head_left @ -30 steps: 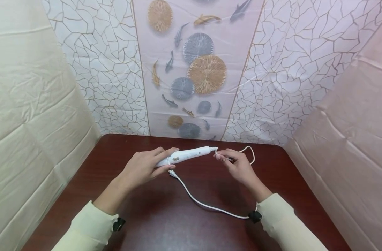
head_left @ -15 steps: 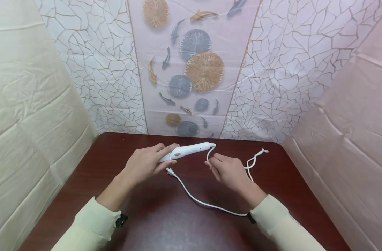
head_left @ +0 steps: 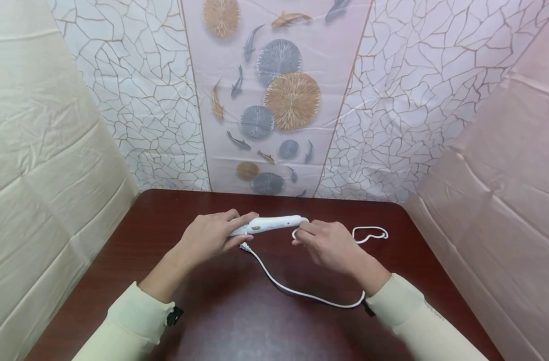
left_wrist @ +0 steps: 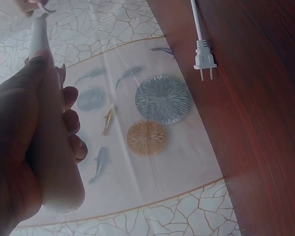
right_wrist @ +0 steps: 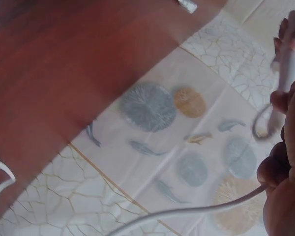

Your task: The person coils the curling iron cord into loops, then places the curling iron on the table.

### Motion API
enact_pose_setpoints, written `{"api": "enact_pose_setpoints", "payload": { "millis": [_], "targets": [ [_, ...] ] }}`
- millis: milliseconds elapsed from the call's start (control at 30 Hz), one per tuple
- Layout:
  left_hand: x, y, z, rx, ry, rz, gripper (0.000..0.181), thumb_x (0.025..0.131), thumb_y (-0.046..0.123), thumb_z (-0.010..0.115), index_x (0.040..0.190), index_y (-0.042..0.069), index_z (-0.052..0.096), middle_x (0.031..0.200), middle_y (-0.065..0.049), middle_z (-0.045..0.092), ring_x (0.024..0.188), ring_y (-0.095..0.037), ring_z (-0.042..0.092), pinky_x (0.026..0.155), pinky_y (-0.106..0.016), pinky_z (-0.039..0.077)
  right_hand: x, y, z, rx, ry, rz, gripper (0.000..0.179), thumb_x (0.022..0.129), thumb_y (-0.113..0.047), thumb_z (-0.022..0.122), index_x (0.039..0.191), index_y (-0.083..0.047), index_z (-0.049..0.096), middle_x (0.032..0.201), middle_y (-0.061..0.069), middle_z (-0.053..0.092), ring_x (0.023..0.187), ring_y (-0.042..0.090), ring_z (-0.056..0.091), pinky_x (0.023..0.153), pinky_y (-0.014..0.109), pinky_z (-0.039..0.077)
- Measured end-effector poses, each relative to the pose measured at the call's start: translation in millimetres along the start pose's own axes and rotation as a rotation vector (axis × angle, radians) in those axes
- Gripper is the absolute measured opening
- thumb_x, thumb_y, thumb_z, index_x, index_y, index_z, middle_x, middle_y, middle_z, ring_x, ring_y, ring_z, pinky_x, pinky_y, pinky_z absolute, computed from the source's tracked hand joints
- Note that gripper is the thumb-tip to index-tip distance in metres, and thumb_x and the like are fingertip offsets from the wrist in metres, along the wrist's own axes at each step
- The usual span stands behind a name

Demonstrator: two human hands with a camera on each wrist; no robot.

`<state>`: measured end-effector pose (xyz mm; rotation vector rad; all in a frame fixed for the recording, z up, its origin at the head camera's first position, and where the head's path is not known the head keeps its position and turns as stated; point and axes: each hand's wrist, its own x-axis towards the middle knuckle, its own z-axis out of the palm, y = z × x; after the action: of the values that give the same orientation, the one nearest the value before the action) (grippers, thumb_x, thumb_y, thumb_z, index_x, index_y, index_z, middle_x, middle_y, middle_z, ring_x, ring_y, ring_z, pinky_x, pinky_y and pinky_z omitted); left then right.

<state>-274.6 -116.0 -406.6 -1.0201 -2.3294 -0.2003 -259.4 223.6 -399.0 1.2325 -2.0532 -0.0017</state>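
Observation:
A slim white hair straightener [head_left: 274,223] with a small gold switch lies nearly level above the table, its corded end pointing right. My left hand [head_left: 211,231] grips its other end; in the left wrist view the fingers curl round the rounded body [left_wrist: 56,162]. Close beside the corded end, my right hand [head_left: 330,244] pinches the white power cord [head_left: 292,290], and a small loop shows between them. In the right wrist view, the cord [right_wrist: 187,212] trails out of that hand. The two-pin plug [left_wrist: 204,56] sits below the left fingertips in the head view.
The dark red-brown table [head_left: 256,331] spreads under both hands. Another bend of cord [head_left: 371,234] extends right of the right hand. A patterned cloth [head_left: 265,150] hangs behind the table, with pale cloth walls [head_left: 53,190] at both sides.
My right hand has moved left and slightly down along the cord, then back up beside the straightener's end. The straightener has levelled out. The cord's bend on the right has shifted rightward and lower.

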Motion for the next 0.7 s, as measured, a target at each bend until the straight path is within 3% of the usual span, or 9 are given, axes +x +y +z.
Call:
{"api": "enact_pose_setpoints", "payload": {
  "millis": [200, 433, 533, 700],
  "targets": [
    [-2.2, -1.1, -0.7, -0.046, -0.07, 0.037, 0.054, 0.102, 0.052, 0.076, 0.152, 0.036, 0.066, 0.107, 0.009, 0.073, 0.075, -0.011, 0.064, 0.059, -0.034, 0.053, 11.8, 12, -12, 0.067, -0.022, -0.026, 0.009, 0.099, -0.015, 0.077, 0.095, -0.02, 0.071, 0.087, -0.006, 0.057, 0.075, 0.012, 0.064, 0.056, 0.031, 0.054],
    [-3.4, -2.4, -4.1, -0.085, -0.106, 0.085, 0.054, 0.103, 0.051, 0.075, 0.153, 0.035, 0.065, 0.107, 0.01, 0.07, 0.074, -0.01, 0.06, 0.061, -0.035, 0.054, 16.2, 21, -23, 0.237, -0.043, 0.035, 0.016, 0.109, -0.031, 0.071, 0.098, -0.021, 0.071, 0.087, -0.007, 0.052, 0.071, 0.005, 0.052, 0.062, 0.026, 0.05],
    [-4.1, -1.7, -4.5, -0.116, -0.101, 0.105, 0.054, 0.102, 0.049, 0.076, 0.154, 0.035, 0.065, 0.107, 0.011, 0.069, 0.073, -0.009, 0.059, 0.061, -0.035, 0.053, 17.0, 24, -23, 0.367, -0.027, 0.098, 0.018, 0.107, -0.035, 0.072, 0.097, -0.02, 0.073, 0.087, -0.008, 0.056, 0.069, 0.002, 0.051, 0.063, 0.022, 0.046],
    [-6.1, -0.7, -5.8, -0.17, -0.094, 0.118, 0.058, 0.1, 0.048, 0.079, 0.155, 0.037, 0.063, 0.108, 0.012, 0.069, 0.072, -0.008, 0.058, 0.06, -0.033, 0.052, 18.0, 28, -17, 0.716, -0.031, 0.281, 0.008, 0.095, -0.017, 0.086, 0.093, -0.02, 0.079, 0.083, -0.01, 0.063, 0.067, 0.002, 0.047, 0.062, 0.019, 0.04]
  ]
}}
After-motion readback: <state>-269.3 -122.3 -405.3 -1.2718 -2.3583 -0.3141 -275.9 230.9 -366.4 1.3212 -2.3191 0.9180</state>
